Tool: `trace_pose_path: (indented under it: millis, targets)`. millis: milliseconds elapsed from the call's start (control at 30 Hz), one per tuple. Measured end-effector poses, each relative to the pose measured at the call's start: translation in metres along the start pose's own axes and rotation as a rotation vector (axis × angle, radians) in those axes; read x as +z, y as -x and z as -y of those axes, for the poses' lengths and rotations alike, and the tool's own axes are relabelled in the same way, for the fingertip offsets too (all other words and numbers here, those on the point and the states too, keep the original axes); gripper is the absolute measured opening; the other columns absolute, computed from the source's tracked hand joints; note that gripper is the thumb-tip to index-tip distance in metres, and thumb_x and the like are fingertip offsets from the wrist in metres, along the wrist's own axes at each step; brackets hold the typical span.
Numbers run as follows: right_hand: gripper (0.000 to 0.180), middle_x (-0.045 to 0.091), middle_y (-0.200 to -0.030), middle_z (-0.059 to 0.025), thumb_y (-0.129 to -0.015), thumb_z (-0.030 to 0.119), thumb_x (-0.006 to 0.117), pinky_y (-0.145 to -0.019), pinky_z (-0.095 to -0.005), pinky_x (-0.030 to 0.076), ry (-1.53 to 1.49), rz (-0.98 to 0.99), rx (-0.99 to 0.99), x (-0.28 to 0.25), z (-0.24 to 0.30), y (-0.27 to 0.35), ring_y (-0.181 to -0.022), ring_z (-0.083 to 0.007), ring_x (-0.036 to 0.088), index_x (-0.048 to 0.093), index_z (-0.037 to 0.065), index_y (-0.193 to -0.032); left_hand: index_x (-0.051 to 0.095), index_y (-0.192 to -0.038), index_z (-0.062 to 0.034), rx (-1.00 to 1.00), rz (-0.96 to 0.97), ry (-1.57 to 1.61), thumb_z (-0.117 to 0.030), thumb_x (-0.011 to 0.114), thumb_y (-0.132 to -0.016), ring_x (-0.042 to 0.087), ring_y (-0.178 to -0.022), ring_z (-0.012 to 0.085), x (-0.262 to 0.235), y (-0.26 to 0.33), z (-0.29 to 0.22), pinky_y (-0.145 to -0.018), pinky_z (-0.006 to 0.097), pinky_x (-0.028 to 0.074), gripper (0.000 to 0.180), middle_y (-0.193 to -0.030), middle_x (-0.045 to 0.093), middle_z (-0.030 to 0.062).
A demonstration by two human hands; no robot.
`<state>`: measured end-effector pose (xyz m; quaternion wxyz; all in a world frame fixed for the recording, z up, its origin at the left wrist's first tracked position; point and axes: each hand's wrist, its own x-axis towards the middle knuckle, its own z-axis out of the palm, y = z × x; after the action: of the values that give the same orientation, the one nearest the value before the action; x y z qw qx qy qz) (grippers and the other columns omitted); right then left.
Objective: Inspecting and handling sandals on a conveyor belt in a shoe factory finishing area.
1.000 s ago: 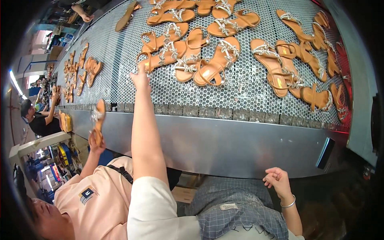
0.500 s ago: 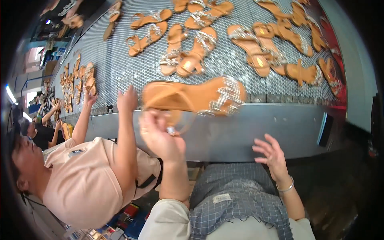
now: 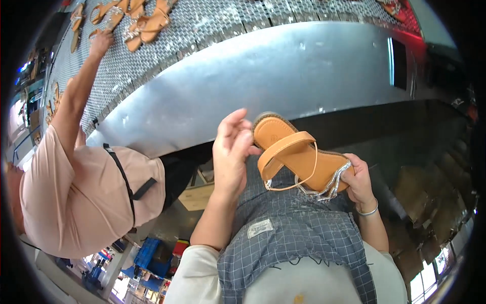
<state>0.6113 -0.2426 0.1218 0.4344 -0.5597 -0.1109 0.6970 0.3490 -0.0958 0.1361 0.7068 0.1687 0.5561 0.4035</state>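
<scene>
A tan sandal [image 3: 324, 164] with silver braided toe straps and a tan ankle strap is held over my lap, sole down. My right hand [image 3: 360, 182] grips its toe end, thumb on top near the silver straps. At the heel end is my left hand [image 3: 234, 152], its fingers loosely bent and apart, with fingertips close beside the heel edge. Whether they touch it is hard to tell. A thin cord loops below the ankle strap. I wear a dark checked apron [image 3: 304, 238].
Ahead runs a metal mesh conveyor [image 3: 212, 25] behind a grey metal side panel [image 3: 263, 71]. More tan sandals [image 3: 152, 25] lie on it at the far left. On my left, a co-worker in a pink shirt [image 3: 86, 197] reaches a hand [image 3: 101, 43] to them.
The sandal has come from over the conveyor edge down to my lap. My right hand, empty before, now grips its toe; my left hand has let go. The view has shifted down and right.
</scene>
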Motion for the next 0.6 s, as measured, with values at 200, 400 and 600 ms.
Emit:
trace_pose_path:
  millis: [200, 400, 600]
  targets:
    - [0.035, 0.064, -0.099, -0.0063, -0.08, 0.009, 0.07, -0.082, -0.0253, 0.049, 0.084, -0.02, 0.045, -0.023, -0.033, 0.019, -0.09, -0.0104, 0.06, 0.057, -0.004, -0.11, 0.056, -0.114, 0.0017, -0.223, 0.216, -0.115, -0.019, 0.064, -0.087, 0.06, -0.089, 0.0144, -0.008, 0.013, 0.069, -0.08, 0.029, 0.049, 0.035, -0.101, 0.063, 0.0097]
    - [0.028, 0.064, -0.101, -0.0092, -0.088, 0.01, 0.061, -0.079, -0.0281, 0.053, -0.1, -0.262, 0.154, -0.046, -0.076, -0.025, -0.089, -0.0137, 0.063, 0.055, -0.004, -0.111, 0.054, -0.105, 0.0006, -0.161, -0.013, -0.041, -0.017, 0.059, -0.091, 0.058, -0.083, 0.0128, -0.038, -0.006, 0.154, -0.075, 0.027, 0.049, 0.023, -0.093, 0.06, 0.0069]
    - [0.026, 0.064, -0.103, -0.009, -0.091, 0.011, 0.057, -0.08, -0.0277, 0.052, -0.045, -0.29, 0.134, -0.043, -0.086, -0.067, -0.091, -0.0133, 0.063, 0.054, -0.003, -0.113, 0.052, -0.104, 0.0013, -0.059, -0.147, 0.092, -0.015, 0.057, -0.092, 0.057, -0.08, 0.0119, -0.048, -0.034, 0.181, -0.072, 0.026, 0.048, 0.02, -0.09, 0.06, 0.0071]
